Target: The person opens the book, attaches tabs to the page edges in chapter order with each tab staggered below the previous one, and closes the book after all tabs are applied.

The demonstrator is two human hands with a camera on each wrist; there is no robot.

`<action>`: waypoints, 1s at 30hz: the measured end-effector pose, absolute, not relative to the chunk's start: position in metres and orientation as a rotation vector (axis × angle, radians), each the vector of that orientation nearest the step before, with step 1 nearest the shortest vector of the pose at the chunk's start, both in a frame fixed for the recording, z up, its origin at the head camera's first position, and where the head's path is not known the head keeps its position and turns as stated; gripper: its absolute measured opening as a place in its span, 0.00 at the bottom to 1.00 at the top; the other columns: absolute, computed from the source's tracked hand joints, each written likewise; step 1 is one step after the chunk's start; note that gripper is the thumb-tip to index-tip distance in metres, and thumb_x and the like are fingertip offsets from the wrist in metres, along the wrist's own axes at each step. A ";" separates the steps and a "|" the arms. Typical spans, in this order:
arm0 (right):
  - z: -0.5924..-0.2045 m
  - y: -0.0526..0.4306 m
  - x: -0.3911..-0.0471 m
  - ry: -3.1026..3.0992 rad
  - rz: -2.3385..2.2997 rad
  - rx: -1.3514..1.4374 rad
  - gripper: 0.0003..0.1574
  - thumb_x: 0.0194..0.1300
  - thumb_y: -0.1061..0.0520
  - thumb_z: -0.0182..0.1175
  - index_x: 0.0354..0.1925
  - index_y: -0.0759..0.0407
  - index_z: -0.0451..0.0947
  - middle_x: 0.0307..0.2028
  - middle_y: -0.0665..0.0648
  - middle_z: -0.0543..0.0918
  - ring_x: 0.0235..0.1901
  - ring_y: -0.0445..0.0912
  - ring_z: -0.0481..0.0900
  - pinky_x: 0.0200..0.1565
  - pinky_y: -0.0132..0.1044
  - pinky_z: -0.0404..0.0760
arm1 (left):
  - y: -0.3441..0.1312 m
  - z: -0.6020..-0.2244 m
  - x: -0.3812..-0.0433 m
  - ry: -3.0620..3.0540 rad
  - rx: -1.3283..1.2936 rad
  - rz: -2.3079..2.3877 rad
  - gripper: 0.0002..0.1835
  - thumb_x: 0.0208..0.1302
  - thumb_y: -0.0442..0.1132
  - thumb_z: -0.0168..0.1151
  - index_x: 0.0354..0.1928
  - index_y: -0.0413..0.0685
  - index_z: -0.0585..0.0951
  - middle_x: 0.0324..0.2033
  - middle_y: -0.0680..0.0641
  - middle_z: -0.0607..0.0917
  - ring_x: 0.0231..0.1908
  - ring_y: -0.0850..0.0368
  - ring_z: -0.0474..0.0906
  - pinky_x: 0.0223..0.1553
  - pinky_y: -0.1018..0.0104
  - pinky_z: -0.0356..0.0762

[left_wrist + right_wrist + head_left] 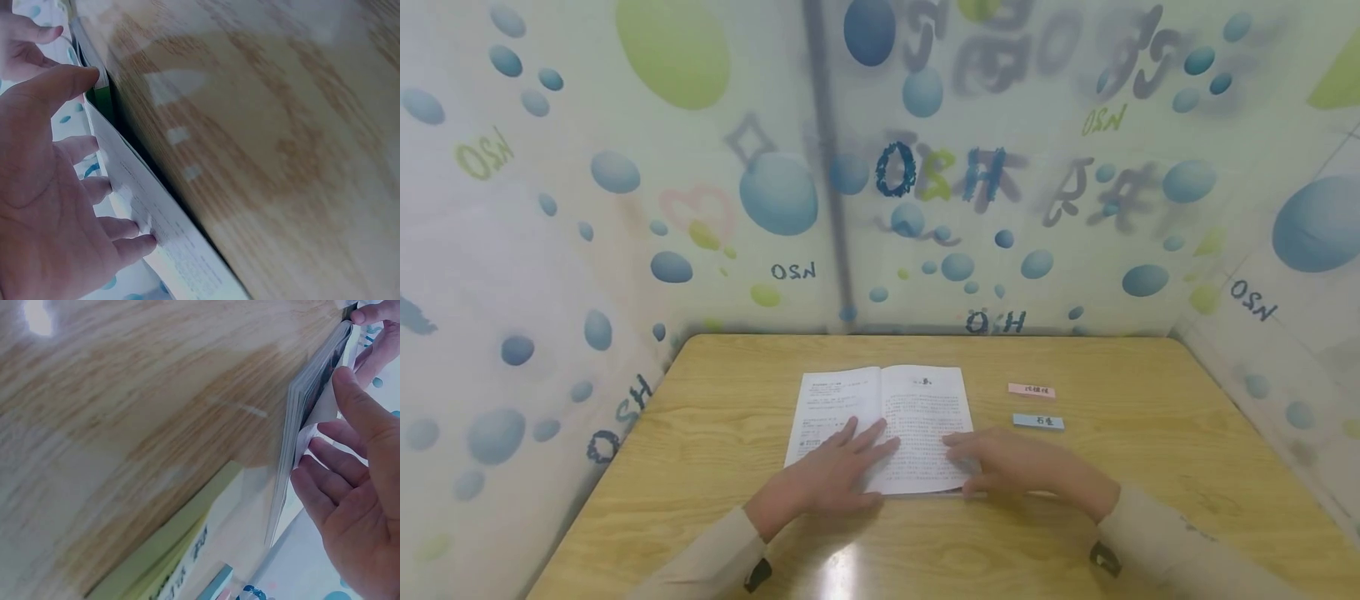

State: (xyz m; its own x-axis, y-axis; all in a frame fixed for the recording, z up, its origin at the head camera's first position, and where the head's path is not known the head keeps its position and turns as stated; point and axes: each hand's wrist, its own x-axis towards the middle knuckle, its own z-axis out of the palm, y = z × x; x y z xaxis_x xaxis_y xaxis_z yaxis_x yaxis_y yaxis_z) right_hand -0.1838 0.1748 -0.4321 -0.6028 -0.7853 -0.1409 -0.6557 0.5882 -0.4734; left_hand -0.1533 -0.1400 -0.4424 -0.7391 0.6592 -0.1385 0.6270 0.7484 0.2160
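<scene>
An open book (925,417) with printed pages lies on the wooden table. My left hand (838,471) rests over its left page and the fold, fingers spread. In the left wrist view those fingers (128,228) lie on the paper, with the thumb at the book's near edge. Over the right page's outer edge is my right hand (1007,461), its fingers touching the paper. The right wrist view shows a page (322,409) bowed up from the pages beneath, near the fingertips (306,459); the thumb stands apart from the fingers.
A pink labelled strip (1032,390) and a blue labelled strip (1038,422) lie right of the book. A yellow pad with handwriting (169,550) lies beside the book, mostly hidden by the right forearm in the head view. Patterned walls (925,275) enclose the table (700,433).
</scene>
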 end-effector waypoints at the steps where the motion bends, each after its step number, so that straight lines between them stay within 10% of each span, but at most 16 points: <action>1: -0.432 0.175 -0.185 2.489 -0.531 -1.180 0.23 0.65 0.50 0.70 0.57 0.53 0.83 0.68 0.56 0.74 0.66 0.51 0.72 0.64 0.47 0.71 | -0.140 -0.442 -0.153 2.740 1.023 0.231 0.41 0.70 0.59 0.60 0.80 0.55 0.60 0.78 0.41 0.53 0.73 0.27 0.48 0.72 0.42 0.52; 7: -0.428 0.176 -0.184 2.507 -0.483 -1.232 0.07 0.68 0.52 0.68 0.44 0.47 0.83 0.65 0.55 0.77 0.62 0.50 0.76 0.59 0.43 0.77 | -0.139 -0.440 -0.154 2.739 1.058 0.235 0.42 0.70 0.60 0.61 0.79 0.53 0.60 0.78 0.39 0.54 0.72 0.27 0.48 0.72 0.43 0.50; 15: -0.423 0.179 -0.182 2.600 -0.440 -1.229 0.32 0.68 0.55 0.67 0.67 0.61 0.75 0.67 0.58 0.75 0.66 0.54 0.72 0.63 0.48 0.73 | -0.132 -0.439 -0.155 2.780 1.085 0.266 0.44 0.68 0.63 0.62 0.78 0.48 0.63 0.76 0.36 0.58 0.72 0.28 0.51 0.72 0.43 0.50; 30: -0.402 0.181 -0.180 2.738 -0.469 -1.360 0.38 0.61 0.59 0.73 0.67 0.62 0.74 0.70 0.61 0.71 0.67 0.57 0.70 0.62 0.52 0.74 | -0.101 -0.441 -0.155 2.872 1.071 0.300 0.52 0.63 0.69 0.62 0.80 0.49 0.58 0.77 0.39 0.56 0.73 0.31 0.51 0.71 0.42 0.55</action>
